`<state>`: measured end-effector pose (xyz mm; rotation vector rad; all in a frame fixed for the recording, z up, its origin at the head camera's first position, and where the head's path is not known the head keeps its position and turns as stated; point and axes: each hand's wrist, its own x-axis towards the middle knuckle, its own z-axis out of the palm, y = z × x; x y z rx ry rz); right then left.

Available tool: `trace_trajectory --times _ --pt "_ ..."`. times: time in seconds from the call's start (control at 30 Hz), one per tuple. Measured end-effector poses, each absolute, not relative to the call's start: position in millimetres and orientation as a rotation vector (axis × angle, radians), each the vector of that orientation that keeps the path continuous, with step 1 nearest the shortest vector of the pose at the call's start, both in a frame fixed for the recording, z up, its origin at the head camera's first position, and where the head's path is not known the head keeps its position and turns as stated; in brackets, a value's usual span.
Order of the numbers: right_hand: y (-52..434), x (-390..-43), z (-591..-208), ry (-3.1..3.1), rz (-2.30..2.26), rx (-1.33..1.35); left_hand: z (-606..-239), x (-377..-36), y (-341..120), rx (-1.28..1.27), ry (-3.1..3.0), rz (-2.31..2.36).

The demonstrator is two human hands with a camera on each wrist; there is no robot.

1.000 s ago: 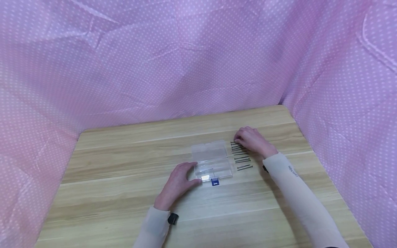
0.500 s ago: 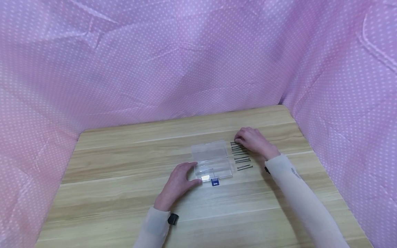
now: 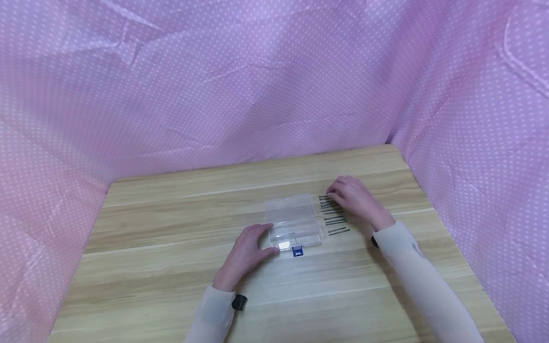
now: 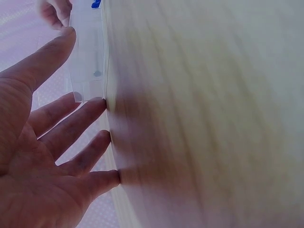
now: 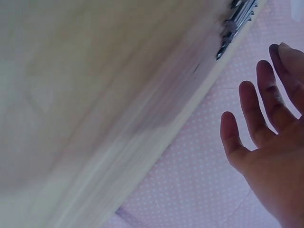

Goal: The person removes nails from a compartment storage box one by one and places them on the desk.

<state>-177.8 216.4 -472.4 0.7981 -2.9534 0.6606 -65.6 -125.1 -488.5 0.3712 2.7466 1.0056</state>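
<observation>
Both hands are down on the table (image 3: 171,238), and they're working apart. Left hand (image 3: 246,252) lies flat with fingers straight, its fingertips against the near left corner of the clear box (image 3: 296,224), by my reading to keep that light plastic from sliding; the left wrist view backs this up, with spread fingers (image 4: 76,118) touching the box edge (image 4: 88,47). Right hand (image 3: 353,195) hovers over the far end of the nails (image 3: 332,214), fingers loosely extended above the row; whether a fingertip already touches or pinches one, I can't tell, since the hand covers that end. In the right wrist view the fingers (image 5: 256,109) look open and spread, with a few nail tips (image 5: 237,19) showing at the table's edge, nothing clamped that I can see. Those nails lie side by side, just to the right of the box and between it and the right hand, an easy reach for picking one at a time. Now the box: it's open, lid folded back on the far side, tray nearest the left hand. Inside the tray there's a thin dark line that looks like a single nail, though it's too small to be sure. A blue latch (image 3: 297,251) sticks out at the front, just beside the left fingertips.
</observation>
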Motion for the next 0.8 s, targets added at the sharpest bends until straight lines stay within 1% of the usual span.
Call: trace_trajectory --times 0.33,0.8 --pt "210.4 -162.5 -464.2 -2.874 0.711 0.791 -488.3 -64.7 -124.7 0.368 2.747 1.009" --pt "195.9 -142.6 -458.4 -2.728 0.745 0.873 -488.9 -64.4 -124.4 0.379 2.759 1.017"
